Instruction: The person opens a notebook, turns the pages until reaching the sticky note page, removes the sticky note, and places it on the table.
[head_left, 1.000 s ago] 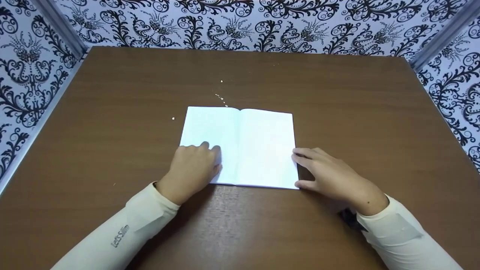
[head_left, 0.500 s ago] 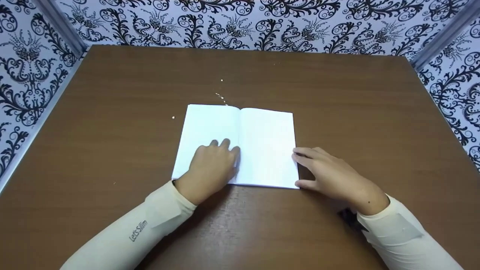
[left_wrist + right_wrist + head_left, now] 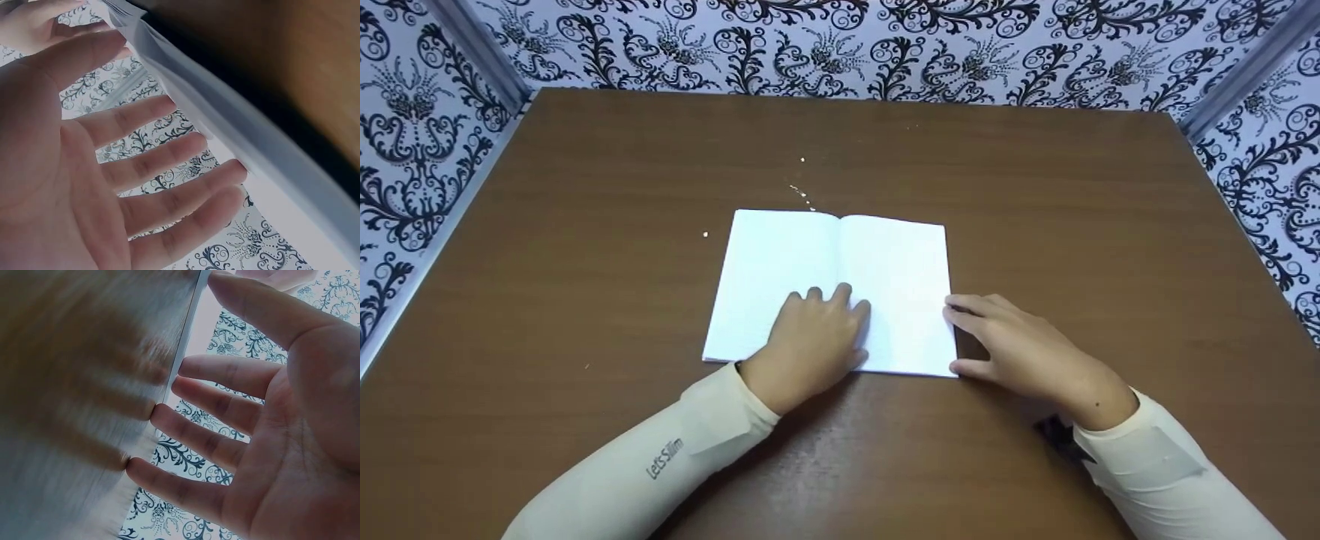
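An open notebook [image 3: 780, 255] with blank white pages lies flat on the brown table [image 3: 607, 187]. My left hand [image 3: 814, 337] rests over its lower middle, across the fold, with fingertips on the paper. The left wrist view shows those fingers spread and nearly straight, tips against the page [image 3: 225, 146]. At the notebook's right edge, my right hand [image 3: 1020, 345] touches the side with fingers extended and thumb near the lower corner. In the right wrist view its fingertips meet the tabletop [image 3: 67, 439] and the notebook's edge [image 3: 185, 337].
Small white crumbs [image 3: 802, 195] are scattered behind the notebook, with another white speck [image 3: 705, 235] to its left. Patterned black-and-white panels [image 3: 825, 52] border the table at the back and both sides. A dark item [image 3: 1061, 437] shows under the right wrist.
My left hand has slid rightward across the left page to the fold, its sleeve following. My right hand stays at the right edge, and the notebook lies in place.
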The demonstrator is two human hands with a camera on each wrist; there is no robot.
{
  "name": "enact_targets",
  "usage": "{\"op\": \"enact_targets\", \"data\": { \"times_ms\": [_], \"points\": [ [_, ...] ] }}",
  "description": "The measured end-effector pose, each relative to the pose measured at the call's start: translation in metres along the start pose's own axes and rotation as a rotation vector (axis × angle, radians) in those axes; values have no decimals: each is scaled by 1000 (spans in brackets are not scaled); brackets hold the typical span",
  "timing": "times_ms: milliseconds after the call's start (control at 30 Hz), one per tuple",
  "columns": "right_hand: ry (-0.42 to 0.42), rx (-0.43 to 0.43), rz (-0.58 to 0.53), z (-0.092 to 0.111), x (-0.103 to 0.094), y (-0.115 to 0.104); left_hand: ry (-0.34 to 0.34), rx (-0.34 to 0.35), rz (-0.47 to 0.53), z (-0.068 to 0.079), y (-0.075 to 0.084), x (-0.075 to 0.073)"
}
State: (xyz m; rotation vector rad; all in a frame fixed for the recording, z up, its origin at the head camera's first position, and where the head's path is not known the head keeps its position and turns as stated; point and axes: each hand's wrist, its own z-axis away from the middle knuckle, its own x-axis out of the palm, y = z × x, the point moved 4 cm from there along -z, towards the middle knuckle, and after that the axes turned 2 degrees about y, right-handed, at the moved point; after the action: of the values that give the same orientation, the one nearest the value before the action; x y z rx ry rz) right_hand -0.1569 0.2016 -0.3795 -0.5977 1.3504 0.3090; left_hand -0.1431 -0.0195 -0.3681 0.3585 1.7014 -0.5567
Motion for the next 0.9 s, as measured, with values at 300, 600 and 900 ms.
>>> {"op": "enact_targets", "data": {
  "times_ms": [300,600,900],
  "points": [
    [-11,13,-1,0,-1,0,-69,35,-46,1,7,1],
    [-11,16,6,-1,-1,-1,-76,57,-55,1,8,0],
    [-6,-2,16,0,-1,-2,-76,61,-57,2,7,1]
  ]
}}
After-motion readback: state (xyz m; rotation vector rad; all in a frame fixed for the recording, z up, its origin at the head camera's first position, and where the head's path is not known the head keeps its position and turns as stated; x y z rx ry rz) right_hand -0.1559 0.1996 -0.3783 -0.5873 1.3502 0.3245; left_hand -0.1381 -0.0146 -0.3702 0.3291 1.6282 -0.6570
